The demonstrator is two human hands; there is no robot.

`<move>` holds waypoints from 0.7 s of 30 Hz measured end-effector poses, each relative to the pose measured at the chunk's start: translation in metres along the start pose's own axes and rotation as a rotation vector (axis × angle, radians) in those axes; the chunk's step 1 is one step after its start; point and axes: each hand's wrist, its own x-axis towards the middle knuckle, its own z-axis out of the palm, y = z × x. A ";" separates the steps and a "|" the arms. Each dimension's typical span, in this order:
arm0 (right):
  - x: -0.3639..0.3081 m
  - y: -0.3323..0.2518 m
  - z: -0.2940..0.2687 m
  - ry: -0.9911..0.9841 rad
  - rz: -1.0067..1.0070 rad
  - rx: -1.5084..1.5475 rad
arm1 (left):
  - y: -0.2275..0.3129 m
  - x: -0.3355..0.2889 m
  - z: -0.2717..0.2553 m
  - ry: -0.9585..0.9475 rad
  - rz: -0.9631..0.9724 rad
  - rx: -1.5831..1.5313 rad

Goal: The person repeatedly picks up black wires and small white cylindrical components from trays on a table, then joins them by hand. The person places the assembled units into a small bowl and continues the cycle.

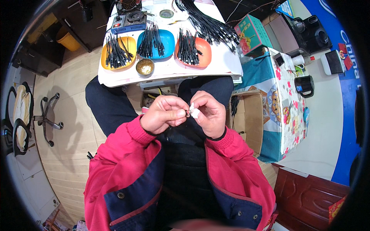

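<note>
Over my lap, just in front of the table edge, both hands meet at chest height. My left hand (163,112) is closed, its thumb and forefinger pinching a small dark piece with a bit of red (188,113), too small to name. Against its tip, my right hand (212,115) pinches a crumpled white scrap (195,113) that looks like tissue or cloth. The scrap touches the small piece, and my fingers hide part of both.
On the white table stand a yellow tray (102,61), a blue tray (169,35) and an orange tray (207,50), each with black cables. A small metal bowl (145,67), a blue device (129,26) and a cable bundle (210,25) lie around them. A cardboard box (252,125) stands right.
</note>
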 end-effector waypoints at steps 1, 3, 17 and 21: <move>-0.002 0.000 0.000 0.000 0.031 0.029 | 0.004 -0.002 0.002 0.035 0.025 0.151; -0.005 0.002 0.000 0.008 0.066 0.071 | 0.013 -0.006 0.007 0.106 0.080 0.449; 0.024 0.001 -0.026 -0.163 -0.235 -0.406 | 0.034 -0.003 0.008 0.108 0.165 0.731; 0.031 0.011 -0.025 -0.155 -0.190 -0.370 | 0.039 0.002 0.004 0.136 0.209 0.814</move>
